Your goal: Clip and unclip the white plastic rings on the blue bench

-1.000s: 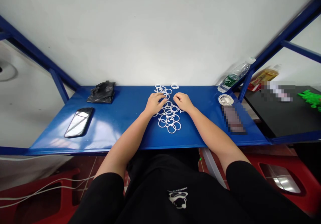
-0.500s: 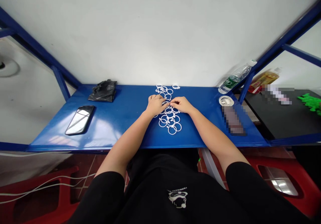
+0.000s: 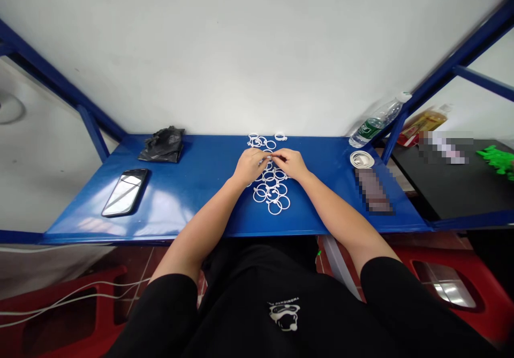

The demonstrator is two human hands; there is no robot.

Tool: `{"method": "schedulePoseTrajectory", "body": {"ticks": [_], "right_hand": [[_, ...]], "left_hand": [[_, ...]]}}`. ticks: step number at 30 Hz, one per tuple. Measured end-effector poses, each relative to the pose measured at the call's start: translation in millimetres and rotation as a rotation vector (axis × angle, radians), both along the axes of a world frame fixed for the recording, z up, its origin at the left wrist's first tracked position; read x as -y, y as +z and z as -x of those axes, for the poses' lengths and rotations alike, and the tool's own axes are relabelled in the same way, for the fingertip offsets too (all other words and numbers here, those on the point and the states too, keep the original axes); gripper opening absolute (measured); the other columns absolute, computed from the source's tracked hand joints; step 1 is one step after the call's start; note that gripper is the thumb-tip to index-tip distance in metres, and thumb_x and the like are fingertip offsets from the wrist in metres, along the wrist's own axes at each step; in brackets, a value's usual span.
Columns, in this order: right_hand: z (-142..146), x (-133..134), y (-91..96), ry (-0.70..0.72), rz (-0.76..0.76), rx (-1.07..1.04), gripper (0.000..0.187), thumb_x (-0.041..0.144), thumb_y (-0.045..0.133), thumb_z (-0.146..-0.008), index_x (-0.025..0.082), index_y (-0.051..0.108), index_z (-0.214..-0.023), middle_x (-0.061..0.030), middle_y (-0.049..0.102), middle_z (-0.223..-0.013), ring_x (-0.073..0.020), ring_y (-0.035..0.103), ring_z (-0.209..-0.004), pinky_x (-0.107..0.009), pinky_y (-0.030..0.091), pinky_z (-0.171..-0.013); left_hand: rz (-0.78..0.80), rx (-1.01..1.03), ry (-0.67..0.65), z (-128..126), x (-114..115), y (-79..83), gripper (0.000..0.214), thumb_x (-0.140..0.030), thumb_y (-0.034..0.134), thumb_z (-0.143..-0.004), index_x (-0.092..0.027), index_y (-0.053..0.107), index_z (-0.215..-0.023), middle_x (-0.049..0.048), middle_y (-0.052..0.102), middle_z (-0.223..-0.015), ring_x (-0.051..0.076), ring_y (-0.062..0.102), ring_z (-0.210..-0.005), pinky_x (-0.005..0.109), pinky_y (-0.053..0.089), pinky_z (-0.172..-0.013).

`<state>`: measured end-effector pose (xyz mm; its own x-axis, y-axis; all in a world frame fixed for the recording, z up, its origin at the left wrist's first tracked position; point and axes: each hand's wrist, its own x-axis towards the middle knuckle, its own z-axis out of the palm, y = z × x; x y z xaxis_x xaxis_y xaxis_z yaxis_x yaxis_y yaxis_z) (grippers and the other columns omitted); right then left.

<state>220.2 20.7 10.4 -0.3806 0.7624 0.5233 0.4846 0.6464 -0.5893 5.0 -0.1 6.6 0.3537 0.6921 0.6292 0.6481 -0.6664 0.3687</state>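
Several white plastic rings [image 3: 273,189] lie linked and loose in the middle of a blue shelf [image 3: 193,187]. More white rings [image 3: 259,142] sit near the back wall. My left hand [image 3: 249,166] and my right hand [image 3: 291,163] meet over the pile, fingertips pinched together on one white ring [image 3: 268,158] between them. Both hands' fingers are curled. My forearms rest across the front of the shelf.
A black phone [image 3: 125,191] lies at the left of the shelf, a crumpled black bag [image 3: 163,145] behind it. At the right are a water bottle [image 3: 375,120] lying down and a round tin lid [image 3: 362,159]. Red stools [image 3: 450,288] stand below.
My two hands have come together from slightly apart and now pinch a ring between them, a little further from me. The view has shifted slightly.
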Motion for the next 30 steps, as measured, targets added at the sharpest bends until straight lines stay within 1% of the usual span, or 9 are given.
{"method": "schedulePoseTrajectory", "body": {"ticks": [3,7,11,15,18,20,24,27,30], "right_hand": [[1.7,0.4,0.1,0.024,-0.020,0.056,0.020,0.024,0.063,-0.098,0.025,0.082,-0.103,-0.0057,0.082,-0.101,-0.0222,0.075,-0.092,-0.035,0.057,-0.086],[-1.7,-4.0,-1.6,0.007,0.013,0.073,0.021,0.023,0.064,-0.098,0.025,0.082,-0.108,-0.0056,0.082,-0.107,-0.0232,0.075,-0.098,-0.037,0.057,-0.091],[-4.1,-6.4,-2.9,0.031,0.066,0.117,0.024,0.022,0.065,-0.096,0.026,0.082,-0.113,-0.0040,0.082,-0.104,-0.0208,0.073,-0.087,-0.035,0.056,-0.083],[-3.4,-6.0,-3.5,0.038,0.058,0.180,0.026,0.021,0.068,-0.094,0.023,0.081,-0.116,-0.0047,0.079,-0.099,-0.0184,0.068,-0.078,-0.032,0.052,-0.074],[-3.6,-6.0,-3.3,0.028,0.045,0.222,0.022,0.023,0.068,-0.094,0.022,0.081,-0.112,-0.0058,0.077,-0.096,-0.0191,0.067,-0.080,-0.031,0.050,-0.073],[-3.9,-6.1,-3.0,0.015,0.039,0.226,0.022,0.025,0.068,-0.095,0.021,0.080,-0.113,-0.0064,0.076,-0.099,-0.0194,0.066,-0.081,-0.032,0.050,-0.074],[-3.3,-5.4,-2.6,0.029,0.043,0.222,0.027,0.028,0.070,-0.096,0.022,0.078,-0.121,-0.0076,0.075,-0.104,-0.0206,0.066,-0.085,-0.032,0.051,-0.075],[-2.7,-4.9,-3.1,0.050,0.043,0.231,0.028,0.030,0.070,-0.097,0.023,0.078,-0.123,-0.0078,0.075,-0.105,-0.0215,0.067,-0.089,-0.033,0.052,-0.076],[-2.9,-5.8,-3.2,0.066,0.041,0.275,0.027,0.030,0.070,-0.098,0.025,0.079,-0.122,-0.0081,0.076,-0.111,-0.0226,0.069,-0.095,-0.034,0.054,-0.081]], "left_hand": [[0.010,0.009,-0.010,-0.5,-0.5,-2.9,0.021,-0.025,0.062,-0.103,-0.023,0.079,-0.116,0.0100,0.080,-0.110,0.026,0.074,-0.105,0.043,0.055,-0.097],[0.081,-0.020,0.071,2.7,-3.5,-8.3,0.023,-0.023,0.069,-0.098,-0.025,0.080,-0.118,0.0094,0.082,-0.111,0.029,0.076,-0.106,0.047,0.054,-0.102],[0.158,-0.063,0.070,4.5,-4.4,-10.4,0.027,-0.024,0.071,-0.097,-0.026,0.078,-0.123,0.0070,0.083,-0.108,0.030,0.078,-0.104,0.051,0.052,-0.107],[0.226,-0.077,0.004,4.6,-3.4,-10.6,0.038,-0.022,0.072,-0.095,-0.023,0.073,-0.133,0.0088,0.081,-0.120,0.030,0.077,-0.110,0.045,0.059,-0.101],[0.178,-0.017,-0.054,5.1,-3.0,-10.8,0.045,-0.016,0.072,-0.093,-0.022,0.070,-0.138,0.0105,0.075,-0.134,0.027,0.072,-0.122,0.040,0.059,-0.105],[0.106,0.021,-0.097,4.7,-2.5,-10.0,0.041,-0.013,0.071,-0.094,-0.022,0.071,-0.134,0.0109,0.072,-0.136,0.024,0.070,-0.126,0.039,0.058,-0.108],[0.003,0.059,-0.097,1.6,-0.2,-5.6,0.026,-0.014,0.064,-0.100,-0.022,0.075,-0.123,0.0104,0.073,-0.129,0.021,0.070,-0.121,0.039,0.059,-0.106],[-0.034,0.073,-0.080,0.3,0.7,-3.2,0.022,-0.018,0.062,-0.102,-0.022,0.076,-0.118,0.0102,0.074,-0.124,0.021,0.071,-0.117,0.038,0.060,-0.102],[-0.037,0.059,-0.057,2.4,-0.7,-3.1,0.017,-0.021,0.063,-0.102,-0.021,0.078,-0.110,0.0093,0.078,-0.112,0.022,0.074,-0.106,0.038,0.060,-0.095]]}}
